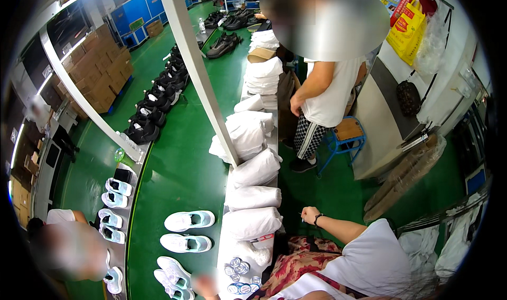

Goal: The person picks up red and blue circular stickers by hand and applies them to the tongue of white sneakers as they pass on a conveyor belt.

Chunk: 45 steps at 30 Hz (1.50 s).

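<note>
My right hand (pixel 310 214), with a black band at the wrist, is held out over the floor beside the bench. Its fingers are closed, and a small thin tip shows at them, too small to name. At the lower edge my left hand (pixel 206 286) is blurred, so its fingers do not show clearly. It is nearest a pair of white shoes (pixel 173 274) on the green belt. Another white pair with pale blue linings (pixel 189 222) lies farther along. Between my hands, several small round tins (pixel 237 268) sit on the bench near wads of white paper (pixel 256 223).
A slanting white post (pixel 198 72) crosses the view above the belt (pixel 174 178). A co-worker in a white shirt (pixel 332 88) stands beyond, near a blue-legged stool (pixel 348 131). Black shoes (pixel 153 104) line the far side. Another person (pixel 71 252) sits across at left.
</note>
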Each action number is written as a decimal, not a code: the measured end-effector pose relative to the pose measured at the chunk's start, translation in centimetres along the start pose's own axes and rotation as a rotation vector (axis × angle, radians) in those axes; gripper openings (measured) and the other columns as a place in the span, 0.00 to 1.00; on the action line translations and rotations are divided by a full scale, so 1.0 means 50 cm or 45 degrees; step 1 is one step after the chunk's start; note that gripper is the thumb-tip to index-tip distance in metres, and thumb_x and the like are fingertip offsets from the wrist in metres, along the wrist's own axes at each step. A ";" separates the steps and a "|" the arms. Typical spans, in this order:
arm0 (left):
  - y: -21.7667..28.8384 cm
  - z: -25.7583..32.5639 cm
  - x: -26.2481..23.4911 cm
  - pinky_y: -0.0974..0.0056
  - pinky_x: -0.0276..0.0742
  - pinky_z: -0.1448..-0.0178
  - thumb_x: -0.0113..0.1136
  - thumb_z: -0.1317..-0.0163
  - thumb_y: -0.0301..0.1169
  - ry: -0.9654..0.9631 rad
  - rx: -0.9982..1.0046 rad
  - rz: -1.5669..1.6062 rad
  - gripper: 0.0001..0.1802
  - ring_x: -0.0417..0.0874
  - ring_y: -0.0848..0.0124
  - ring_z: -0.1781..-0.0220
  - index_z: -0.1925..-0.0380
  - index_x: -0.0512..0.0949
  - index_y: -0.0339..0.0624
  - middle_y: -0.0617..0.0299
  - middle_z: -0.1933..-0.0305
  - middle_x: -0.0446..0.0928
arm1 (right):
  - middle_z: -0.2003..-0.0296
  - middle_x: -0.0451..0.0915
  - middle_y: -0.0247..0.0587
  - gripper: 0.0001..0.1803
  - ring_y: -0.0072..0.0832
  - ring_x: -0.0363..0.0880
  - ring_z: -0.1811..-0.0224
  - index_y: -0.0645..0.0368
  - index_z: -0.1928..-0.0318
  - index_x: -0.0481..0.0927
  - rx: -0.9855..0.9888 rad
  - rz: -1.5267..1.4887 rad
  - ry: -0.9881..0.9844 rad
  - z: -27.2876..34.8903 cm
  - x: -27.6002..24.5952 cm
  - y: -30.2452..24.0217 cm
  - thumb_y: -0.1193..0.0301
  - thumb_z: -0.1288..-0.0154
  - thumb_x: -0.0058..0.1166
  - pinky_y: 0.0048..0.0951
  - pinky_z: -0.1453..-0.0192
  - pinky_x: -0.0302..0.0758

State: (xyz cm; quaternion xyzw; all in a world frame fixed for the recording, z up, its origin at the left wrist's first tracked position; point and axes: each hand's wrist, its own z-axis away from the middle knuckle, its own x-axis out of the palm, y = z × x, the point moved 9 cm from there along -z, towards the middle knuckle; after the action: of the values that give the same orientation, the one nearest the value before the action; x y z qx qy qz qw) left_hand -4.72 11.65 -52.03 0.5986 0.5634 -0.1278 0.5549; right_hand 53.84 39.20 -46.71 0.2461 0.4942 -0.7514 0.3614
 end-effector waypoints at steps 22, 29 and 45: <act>0.248 -0.106 -0.074 0.67 0.70 0.72 0.54 0.45 0.32 -0.297 -0.780 0.755 0.09 0.72 0.71 0.75 0.64 0.74 0.43 0.64 0.75 0.72 | 0.81 0.79 0.40 0.04 0.28 0.79 0.79 0.61 0.76 0.77 -0.050 -0.128 0.042 -0.022 -0.035 0.002 0.75 0.48 0.51 0.28 0.72 0.75; 0.256 -0.121 -0.090 0.70 0.73 0.75 0.55 0.46 0.24 -0.237 -0.878 0.806 0.12 0.77 0.71 0.78 0.63 0.72 0.27 0.56 0.74 0.75 | 0.86 0.71 0.39 0.09 0.21 0.68 0.83 0.64 0.75 0.70 -0.705 -0.378 1.034 -0.083 -0.592 -0.466 0.74 0.38 0.47 0.25 0.78 0.66; 0.302 -0.049 -0.069 0.64 0.75 0.61 0.50 0.39 0.35 -0.426 -1.185 0.393 0.18 0.79 0.65 0.66 0.56 0.71 0.30 0.53 0.67 0.78 | 0.75 0.80 0.43 0.05 0.34 0.81 0.71 0.56 0.73 0.79 -0.745 -0.009 0.494 -0.880 -0.372 -1.012 0.73 0.49 0.50 0.34 0.65 0.76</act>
State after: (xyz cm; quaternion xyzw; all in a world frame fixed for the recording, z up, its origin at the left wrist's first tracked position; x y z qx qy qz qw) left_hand 5.31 15.57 -40.60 0.3359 0.3693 0.1257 0.8573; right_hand 26.07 97.93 -21.78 0.2688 0.7489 -0.5184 0.3134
